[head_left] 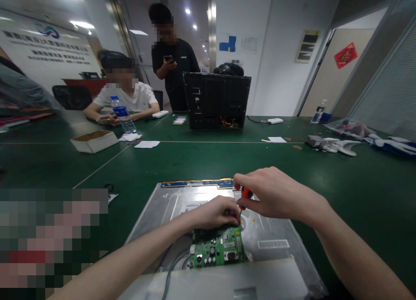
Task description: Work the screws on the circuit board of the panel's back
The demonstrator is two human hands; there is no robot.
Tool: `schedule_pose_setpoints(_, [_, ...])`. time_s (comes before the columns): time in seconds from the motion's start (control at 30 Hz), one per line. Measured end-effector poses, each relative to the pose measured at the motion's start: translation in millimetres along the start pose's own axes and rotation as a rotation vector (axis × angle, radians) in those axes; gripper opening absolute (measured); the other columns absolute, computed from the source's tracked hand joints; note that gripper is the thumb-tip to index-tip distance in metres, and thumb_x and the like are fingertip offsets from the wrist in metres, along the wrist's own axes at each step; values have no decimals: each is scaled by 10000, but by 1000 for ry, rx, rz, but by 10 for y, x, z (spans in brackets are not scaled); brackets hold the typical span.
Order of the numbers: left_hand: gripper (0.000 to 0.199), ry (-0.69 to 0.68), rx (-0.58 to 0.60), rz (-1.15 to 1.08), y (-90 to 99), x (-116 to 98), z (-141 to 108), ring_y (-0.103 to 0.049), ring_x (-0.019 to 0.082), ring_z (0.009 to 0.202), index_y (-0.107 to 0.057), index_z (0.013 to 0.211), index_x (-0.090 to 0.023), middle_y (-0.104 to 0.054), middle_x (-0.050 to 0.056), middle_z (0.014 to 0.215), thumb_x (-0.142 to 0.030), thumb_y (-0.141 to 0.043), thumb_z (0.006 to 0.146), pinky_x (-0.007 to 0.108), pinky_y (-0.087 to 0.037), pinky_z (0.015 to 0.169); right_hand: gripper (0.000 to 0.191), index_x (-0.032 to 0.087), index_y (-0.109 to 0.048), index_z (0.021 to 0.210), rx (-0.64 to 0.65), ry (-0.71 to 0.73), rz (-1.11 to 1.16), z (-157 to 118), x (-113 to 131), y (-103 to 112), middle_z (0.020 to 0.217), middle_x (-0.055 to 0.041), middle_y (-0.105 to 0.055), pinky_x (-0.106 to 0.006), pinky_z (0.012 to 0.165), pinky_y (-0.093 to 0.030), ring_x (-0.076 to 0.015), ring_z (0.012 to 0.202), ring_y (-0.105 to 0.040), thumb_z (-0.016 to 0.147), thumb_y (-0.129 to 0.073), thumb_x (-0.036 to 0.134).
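A metal panel lies flat on the green table, with a green circuit board on its middle and a narrow blue board along its far edge. My right hand grips a red and black screwdriver, whose shaft points down at the far right corner of the green board. Beside that tip, my left hand rests at the board's far edge with its fingers curled; whatever lies between them is hidden. A grey cable runs from the board's left side toward me.
Beyond the panel stands a black casing. A white open box and a water bottle are at the left. Gloves lie at the right. One person sits across the table; another stands holding a phone.
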State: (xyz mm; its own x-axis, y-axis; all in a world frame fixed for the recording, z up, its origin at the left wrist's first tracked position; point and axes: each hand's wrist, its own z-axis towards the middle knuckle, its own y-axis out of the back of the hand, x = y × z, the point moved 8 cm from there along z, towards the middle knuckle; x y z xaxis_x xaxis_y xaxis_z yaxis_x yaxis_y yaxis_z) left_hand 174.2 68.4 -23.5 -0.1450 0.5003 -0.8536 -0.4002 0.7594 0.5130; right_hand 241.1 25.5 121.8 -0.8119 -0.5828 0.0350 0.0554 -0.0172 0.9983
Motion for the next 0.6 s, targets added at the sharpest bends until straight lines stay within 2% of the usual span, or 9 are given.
schedule_pose_setpoints(0.3, [57, -34, -12, 28, 20, -29, 18, -597, 148, 715, -728, 803, -155, -661, -11, 755, -121, -732, 848, 218, -441, 685, 98, 189, -605, 979, -43, 65, 43, -14, 59, 22, 883, -28, -726, -277, 556, -252, -160, 701, -613, 887, -639, 187])
schedule_pose_setpoints(0.6, [28, 2, -12, 6, 11, 0, -6, -623, 161, 757, -729, 861, -150, -691, 11, 809, -129, -711, 861, 219, -468, 697, 106, 197, -610, 944, -39, 6, -4, 18, -17, 9, 823, -34, -726, -284, 547, -240, -184, 687, -629, 910, -662, 283])
